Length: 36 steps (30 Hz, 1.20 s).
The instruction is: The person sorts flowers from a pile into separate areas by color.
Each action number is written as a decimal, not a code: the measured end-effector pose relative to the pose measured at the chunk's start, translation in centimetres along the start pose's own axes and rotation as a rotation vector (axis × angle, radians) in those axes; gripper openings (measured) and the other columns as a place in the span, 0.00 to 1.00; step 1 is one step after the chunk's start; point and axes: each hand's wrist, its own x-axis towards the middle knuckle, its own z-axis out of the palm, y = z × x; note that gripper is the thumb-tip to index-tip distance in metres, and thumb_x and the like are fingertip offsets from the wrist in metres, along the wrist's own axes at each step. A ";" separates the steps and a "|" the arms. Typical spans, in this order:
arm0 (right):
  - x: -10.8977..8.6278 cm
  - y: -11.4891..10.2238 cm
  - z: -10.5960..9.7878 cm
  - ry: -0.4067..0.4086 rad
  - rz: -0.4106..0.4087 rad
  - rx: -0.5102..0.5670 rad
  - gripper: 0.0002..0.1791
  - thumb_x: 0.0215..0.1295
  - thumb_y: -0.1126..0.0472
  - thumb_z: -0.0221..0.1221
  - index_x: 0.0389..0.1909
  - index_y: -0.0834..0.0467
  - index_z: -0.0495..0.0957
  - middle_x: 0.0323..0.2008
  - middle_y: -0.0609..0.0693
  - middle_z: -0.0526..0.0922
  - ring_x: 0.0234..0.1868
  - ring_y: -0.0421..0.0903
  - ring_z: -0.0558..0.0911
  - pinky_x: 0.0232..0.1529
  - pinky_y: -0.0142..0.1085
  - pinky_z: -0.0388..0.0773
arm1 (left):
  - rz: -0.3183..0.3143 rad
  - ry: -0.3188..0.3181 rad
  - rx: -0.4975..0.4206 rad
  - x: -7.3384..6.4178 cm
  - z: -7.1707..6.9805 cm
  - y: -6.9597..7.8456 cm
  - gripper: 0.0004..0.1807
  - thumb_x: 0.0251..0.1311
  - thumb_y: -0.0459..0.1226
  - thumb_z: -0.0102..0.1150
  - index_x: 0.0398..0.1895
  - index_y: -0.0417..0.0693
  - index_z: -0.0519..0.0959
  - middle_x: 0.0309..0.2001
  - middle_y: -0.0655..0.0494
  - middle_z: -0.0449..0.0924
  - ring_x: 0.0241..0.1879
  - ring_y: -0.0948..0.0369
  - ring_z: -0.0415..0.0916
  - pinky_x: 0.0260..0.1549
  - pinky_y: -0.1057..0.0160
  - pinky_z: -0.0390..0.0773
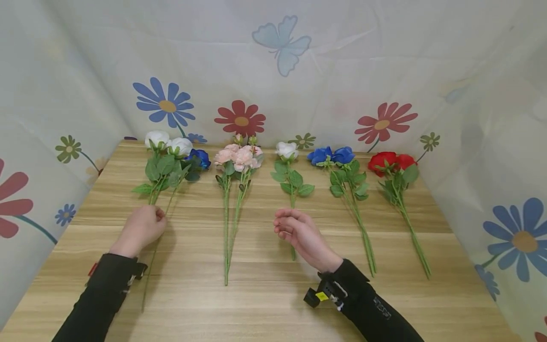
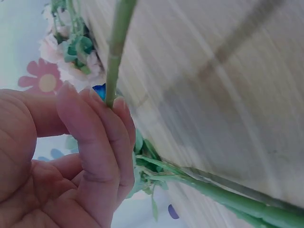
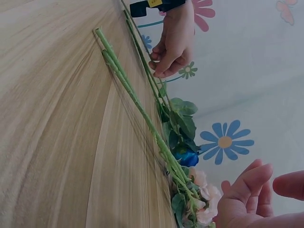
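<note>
My left hand (image 1: 143, 227) pinches the thin green stem (image 2: 115, 57) of a blue rose (image 1: 202, 159) between thumb and fingertips. The stem slants over the wood, and its bloom lies against two white roses (image 1: 156, 138) at the far left. In the right wrist view the same blue bloom (image 3: 187, 158) shows beyond the pink flowers. My right hand (image 1: 305, 236) hovers with loosely bent fingers and holds nothing. It overlaps the lower stem of a single white rose (image 1: 287, 150) in the head view.
Pink flowers (image 1: 241, 157) with two long stems lie between my hands. Two blue roses (image 1: 331, 156) and two red roses (image 1: 391, 162) lie to the right on the wooden table (image 1: 265, 304). Flower-printed cloth (image 1: 342, 61) encloses the back and sides.
</note>
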 end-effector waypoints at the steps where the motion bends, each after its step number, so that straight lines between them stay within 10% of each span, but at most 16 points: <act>1: 0.0 0.0 0.0 0.001 0.000 -0.004 0.13 0.70 0.66 0.47 0.52 0.68 0.65 0.39 0.52 0.72 0.37 0.44 0.74 0.39 0.32 0.72 | 0.007 0.009 0.000 0.0 -0.1 0.1 0.10 0.57 0.31 0.49 0.32 0.31 0.77 0.23 0.46 0.74 0.22 0.55 0.67 0.25 0.56 0.71; 13: -0.3 0.2 -0.4 0.008 -0.002 -0.027 0.14 0.70 0.66 0.48 0.52 0.69 0.65 0.38 0.52 0.74 0.37 0.44 0.76 0.39 0.31 0.74 | 0.069 0.061 -0.104 -0.4 -0.9 2.6 0.16 0.66 0.36 0.46 0.45 0.30 0.76 0.35 0.40 0.79 0.30 0.54 0.77 0.30 0.54 0.75; 31: -0.6 0.4 -0.5 -0.083 -0.065 -0.149 0.11 0.70 0.66 0.49 0.49 0.68 0.69 0.40 0.56 0.74 0.40 0.46 0.76 0.42 0.32 0.76 | 0.129 -0.079 -0.624 1.8 0.9 9.0 0.14 0.68 0.37 0.50 0.48 0.33 0.74 0.36 0.39 0.77 0.27 0.55 0.78 0.29 0.58 0.81; 36: -0.5 0.6 -0.3 -0.110 -0.075 -0.255 0.16 0.69 0.66 0.49 0.53 0.71 0.67 0.42 0.59 0.75 0.42 0.49 0.77 0.52 0.47 0.74 | 0.162 -0.094 -0.720 2.3 1.7 10.9 0.10 0.68 0.36 0.50 0.44 0.36 0.75 0.35 0.37 0.76 0.28 0.50 0.78 0.27 0.60 0.81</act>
